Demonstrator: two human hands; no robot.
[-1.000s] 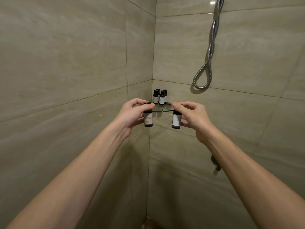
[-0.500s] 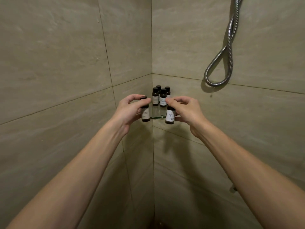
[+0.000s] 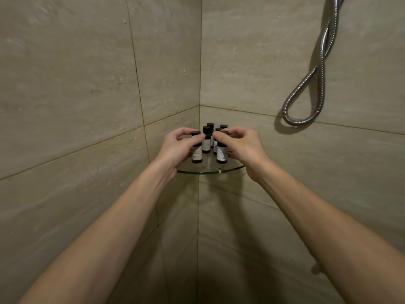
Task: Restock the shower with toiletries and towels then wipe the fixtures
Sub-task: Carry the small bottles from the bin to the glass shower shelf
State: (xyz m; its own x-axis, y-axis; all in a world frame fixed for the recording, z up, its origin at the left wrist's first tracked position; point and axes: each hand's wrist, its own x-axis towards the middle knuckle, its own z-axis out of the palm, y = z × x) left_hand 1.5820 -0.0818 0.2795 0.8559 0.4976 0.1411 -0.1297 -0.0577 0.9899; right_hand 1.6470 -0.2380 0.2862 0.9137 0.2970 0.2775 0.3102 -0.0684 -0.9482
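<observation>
I've lifted both bottles from below the shelf [image 3: 206,172] onto its glass. My left hand [image 3: 177,148] pinches the left bottle [image 3: 196,153] at 8 o'clock of the back cluster [image 3: 207,139]. My right hand [image 3: 241,145] pinches the right bottle [image 3: 222,154] at 4. Both seem seated, so release comes next.

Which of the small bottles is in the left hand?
The front-left bottle, near the edge of the glass shelf, gripped by the left hand. The right hand holds the front-right bottle; the other bottles stand behind.

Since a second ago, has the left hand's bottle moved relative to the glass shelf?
Yes. The bottle in the left hand rose from below the glass shelf rim to above its surface.
</observation>
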